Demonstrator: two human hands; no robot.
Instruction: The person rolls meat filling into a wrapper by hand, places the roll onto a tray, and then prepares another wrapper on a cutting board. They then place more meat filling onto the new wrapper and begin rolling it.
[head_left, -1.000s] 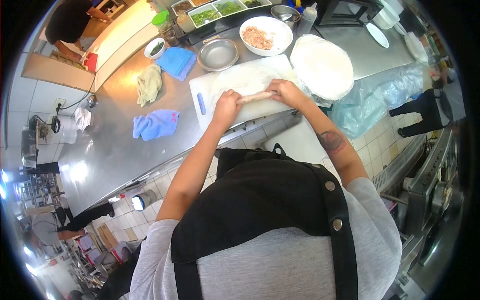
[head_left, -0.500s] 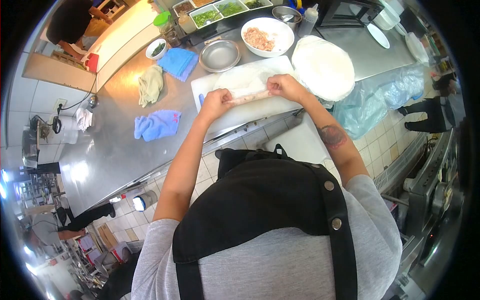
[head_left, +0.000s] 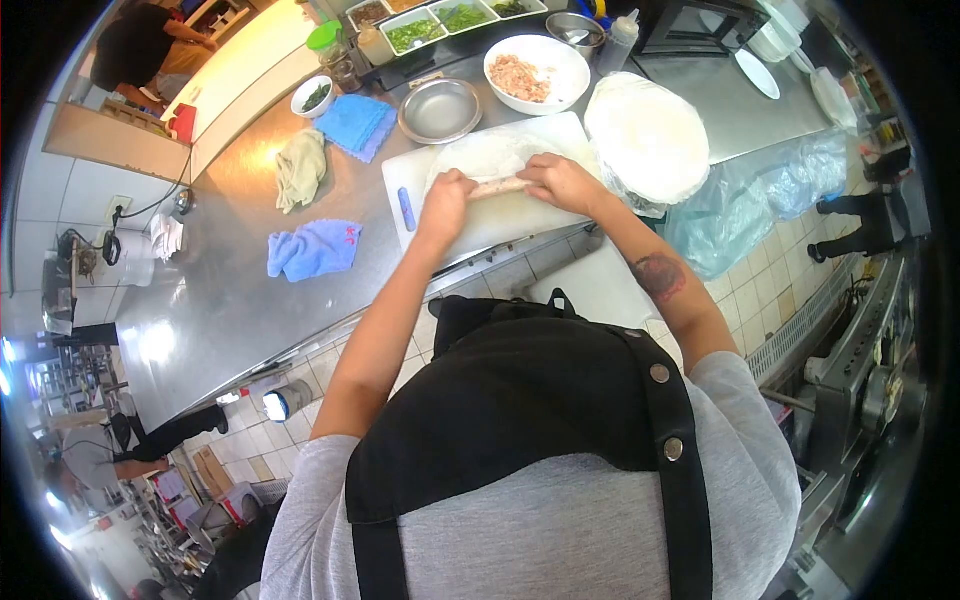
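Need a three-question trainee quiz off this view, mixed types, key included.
1. True or false: the left hand and right hand both touch the filled roll.
2. Choose: the cutting board lies on a counter of A) wood, B) metal, C) tile.
3. Fill in the colour: the large white bowl holds a ____ chopped mixture.

Key: 1. True. 2. B. 3. Pinkish.

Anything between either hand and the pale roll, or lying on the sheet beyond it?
Nothing visible: the left hand and right hand both touch the pale roll directly, and I see nothing lying on the sheet beyond it.
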